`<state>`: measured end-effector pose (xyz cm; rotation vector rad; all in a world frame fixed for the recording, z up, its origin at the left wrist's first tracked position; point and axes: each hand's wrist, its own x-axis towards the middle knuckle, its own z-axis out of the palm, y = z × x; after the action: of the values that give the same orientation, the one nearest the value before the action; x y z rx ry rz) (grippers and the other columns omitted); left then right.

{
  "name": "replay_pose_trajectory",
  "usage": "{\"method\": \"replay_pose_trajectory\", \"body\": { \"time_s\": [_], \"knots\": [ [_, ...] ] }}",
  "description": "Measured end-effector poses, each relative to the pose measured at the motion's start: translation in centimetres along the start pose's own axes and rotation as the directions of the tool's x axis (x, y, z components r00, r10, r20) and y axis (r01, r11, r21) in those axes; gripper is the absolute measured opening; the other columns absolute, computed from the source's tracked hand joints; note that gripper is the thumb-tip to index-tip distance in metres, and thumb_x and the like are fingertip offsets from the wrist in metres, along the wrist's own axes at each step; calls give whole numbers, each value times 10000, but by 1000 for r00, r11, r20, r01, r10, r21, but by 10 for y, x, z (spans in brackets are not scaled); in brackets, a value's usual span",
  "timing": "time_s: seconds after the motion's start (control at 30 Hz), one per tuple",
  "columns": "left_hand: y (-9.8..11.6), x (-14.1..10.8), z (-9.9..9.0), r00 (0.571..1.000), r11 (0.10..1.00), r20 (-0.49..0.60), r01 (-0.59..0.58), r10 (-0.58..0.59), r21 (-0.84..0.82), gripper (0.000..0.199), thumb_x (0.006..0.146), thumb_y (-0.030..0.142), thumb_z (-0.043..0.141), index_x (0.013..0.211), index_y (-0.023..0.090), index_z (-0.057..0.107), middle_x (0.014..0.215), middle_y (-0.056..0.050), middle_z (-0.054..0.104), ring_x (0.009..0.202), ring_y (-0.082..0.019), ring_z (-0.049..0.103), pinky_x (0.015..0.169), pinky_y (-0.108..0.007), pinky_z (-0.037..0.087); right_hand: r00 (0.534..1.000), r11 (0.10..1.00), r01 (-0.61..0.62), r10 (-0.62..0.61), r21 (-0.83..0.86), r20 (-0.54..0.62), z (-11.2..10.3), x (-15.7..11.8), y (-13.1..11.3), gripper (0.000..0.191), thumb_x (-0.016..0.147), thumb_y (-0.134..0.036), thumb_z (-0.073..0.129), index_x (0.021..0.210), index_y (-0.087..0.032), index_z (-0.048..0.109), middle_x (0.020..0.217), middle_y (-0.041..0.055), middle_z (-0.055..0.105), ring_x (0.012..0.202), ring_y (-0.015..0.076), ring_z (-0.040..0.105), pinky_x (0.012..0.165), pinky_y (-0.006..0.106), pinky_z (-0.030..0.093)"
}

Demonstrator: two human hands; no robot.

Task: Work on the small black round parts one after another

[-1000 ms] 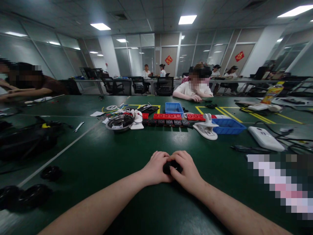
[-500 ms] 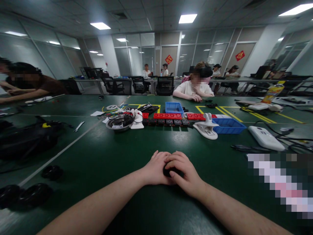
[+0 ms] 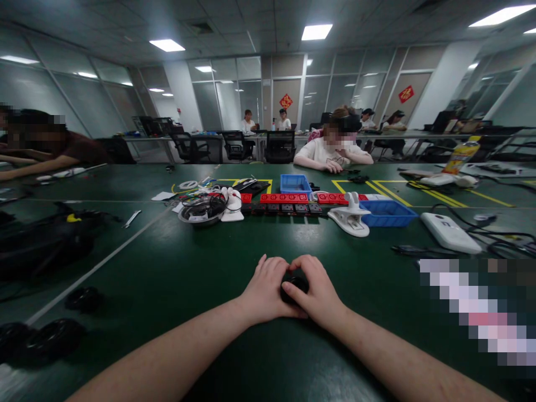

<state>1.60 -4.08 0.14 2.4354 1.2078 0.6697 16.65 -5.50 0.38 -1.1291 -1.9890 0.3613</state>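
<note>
Green table (image 3: 184,268): white line (image 3: 99,265), yellow tape (image 3: 389,194) on surface. Near left: three black rings (image 3: 56,338); wrench (image 3: 131,219) farther off. Middle: bowl (image 3: 201,221), row of sockets (image 3: 288,209), small blue bin (image 3: 293,190) behind; white clip (image 3: 348,222) beside large blue bin (image 3: 388,221).

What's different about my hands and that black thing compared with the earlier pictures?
Your right hand has shifted its grip: the thumb has slid leftward over the black object, and the fingers, draped over it a moment ago, have arched back, baring more of it. Nothing was picked up or let go. Your left hand still cups it; the white clip stayed put.
</note>
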Motion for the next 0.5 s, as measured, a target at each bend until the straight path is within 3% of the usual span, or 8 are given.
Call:
{"method": "replay_pose_trajectory", "body": {
  "time_s": [0.37,0.5],
  "knots": [
    [-2,0,3,1000,999,18,13,-14,48,423,559,443,691,828,196,476,863,-10,513,908,-218,510,1018,-485,229,998,997,-34,37,-69,56,0,2,-3,206,710,-344,635,739,-182,511,759,26,520,750,194,470,684,343,389],
    [-4,4,-3,997,999,68,-31,33,-36,409,546,363,708,860,186,516,898,-30,538,906,-225,507,937,-418,341,998,999,7,-5,-34,62,-2,3,-3,161,713,-315,627,761,-185,544,760,31,544,758,199,483,701,358,398]
  ]
}}
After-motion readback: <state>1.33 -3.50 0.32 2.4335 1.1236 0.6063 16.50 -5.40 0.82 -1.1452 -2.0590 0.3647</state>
